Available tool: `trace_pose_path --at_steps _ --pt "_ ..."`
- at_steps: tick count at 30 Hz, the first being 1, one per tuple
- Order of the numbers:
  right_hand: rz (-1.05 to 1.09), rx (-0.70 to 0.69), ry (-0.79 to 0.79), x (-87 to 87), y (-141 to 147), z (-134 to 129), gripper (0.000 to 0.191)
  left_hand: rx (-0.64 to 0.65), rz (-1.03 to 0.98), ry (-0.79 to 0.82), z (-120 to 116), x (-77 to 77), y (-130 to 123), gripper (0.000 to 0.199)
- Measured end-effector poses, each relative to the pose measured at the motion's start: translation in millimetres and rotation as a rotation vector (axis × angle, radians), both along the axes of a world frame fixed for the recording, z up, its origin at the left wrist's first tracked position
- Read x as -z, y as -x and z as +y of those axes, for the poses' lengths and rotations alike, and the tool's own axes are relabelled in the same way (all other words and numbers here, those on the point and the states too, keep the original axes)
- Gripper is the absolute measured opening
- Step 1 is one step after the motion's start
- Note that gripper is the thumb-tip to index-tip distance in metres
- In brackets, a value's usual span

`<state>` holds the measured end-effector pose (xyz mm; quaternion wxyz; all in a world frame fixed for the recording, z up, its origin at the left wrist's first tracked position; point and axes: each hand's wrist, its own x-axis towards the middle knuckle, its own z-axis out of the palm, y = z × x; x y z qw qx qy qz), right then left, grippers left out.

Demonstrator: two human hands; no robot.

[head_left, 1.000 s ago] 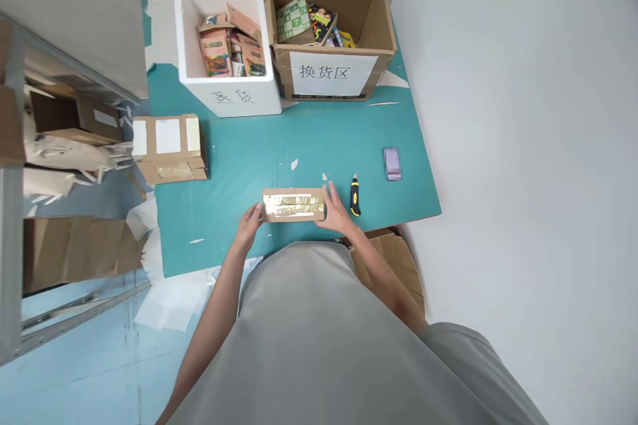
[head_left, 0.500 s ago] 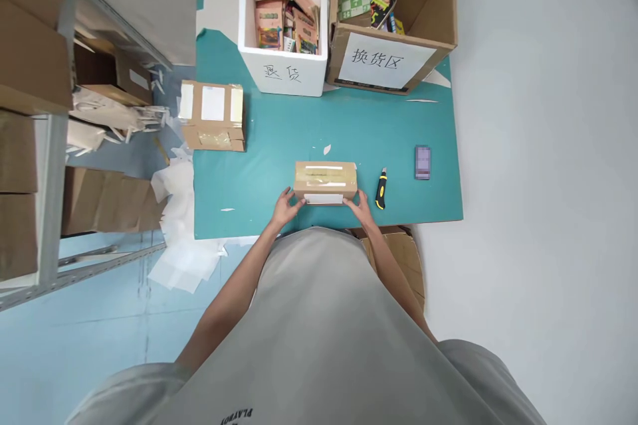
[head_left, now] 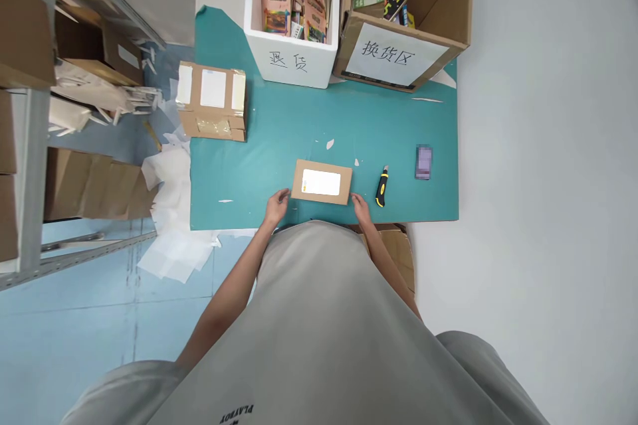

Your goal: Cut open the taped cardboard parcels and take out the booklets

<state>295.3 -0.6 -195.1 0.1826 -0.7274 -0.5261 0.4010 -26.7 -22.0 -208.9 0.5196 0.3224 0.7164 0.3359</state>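
A small brown carton (head_left: 298, 180) lies at the front of the green table, slightly askew, with a large white label on its upward face. My left hand (head_left: 277, 206) is at the carton's left end, its thumb and fingers pressed together at the lower corner. At the right end, my right hand (head_left: 361, 208) has its fingertips against the lower corner. What touches the carton underneath is hidden. To the right of it lies a black and yellow utility knife (head_left: 381, 187).
A white foam box (head_left: 294, 60) and an open carton (head_left: 448, 46), both holding booklets, stand at the table's back. A taped carton (head_left: 213, 127) sits at left, a phone (head_left: 423, 163) at right. Shelving (head_left: 37, 166) rises left of the green table (head_left: 319, 116).
The small carton has been turned over, from its taped face to the face with the large white label. My hands have shifted slightly outward, and the camera view has moved a little.
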Motion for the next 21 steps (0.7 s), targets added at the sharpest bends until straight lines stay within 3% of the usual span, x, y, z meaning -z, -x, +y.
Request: trace_pose_path --at_steps 8,12,16,21 --pt "0.235 0.02 0.077 0.1 5.3 -9.0 0.053 0.003 -0.02 0.03 -4.8 -8.6 -3.3 0.041" --pt "0.35 0.105 -0.026 -15.0 -1.3 6.8 0.055 -0.018 -0.002 -0.097 10.0 -29.7 -5.1 0.037" --pt "0.328 0.131 -0.101 -31.7 -9.3 29.7 0.055 -0.002 0.01 -0.231 27.7 -51.1 -7.6 0.039" --pt "0.322 0.109 -0.049 -32.1 -13.1 40.6 0.057 0.014 0.034 -0.196 34.5 -48.6 -7.1 0.043"
